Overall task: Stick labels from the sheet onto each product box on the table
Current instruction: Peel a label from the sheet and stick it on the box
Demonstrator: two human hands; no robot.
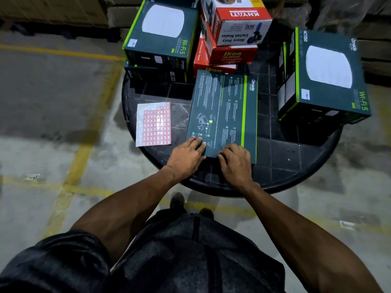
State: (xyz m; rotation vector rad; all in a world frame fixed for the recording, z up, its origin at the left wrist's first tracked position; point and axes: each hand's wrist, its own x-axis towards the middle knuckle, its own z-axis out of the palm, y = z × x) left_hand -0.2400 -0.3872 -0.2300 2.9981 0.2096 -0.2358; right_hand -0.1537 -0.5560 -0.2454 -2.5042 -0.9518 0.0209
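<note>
A dark green Omada box (pixel 224 111) lies back side up in the middle of the round black table (pixel 296 157). My left hand (pixel 186 157) rests on its near left corner with fingers laid flat. My right hand (pixel 234 160) sits on its near edge with fingers curled over the edge. A label sheet (pixel 154 124) with red-bordered stickers lies flat to the left of the box. Two stacked Omada boxes (pixel 160 37) stand at the back left, the top one with a white label (pixel 132 42). Another Omada box (pixel 325 75) at the right bears a white label (pixel 306 94).
A stack of red and white tape dispenser boxes (pixel 230 34) stands at the back centre. The table stands on a concrete floor with yellow lines (pixel 84 149). Cardboard cartons line the far wall. My shoes show under the table's near edge.
</note>
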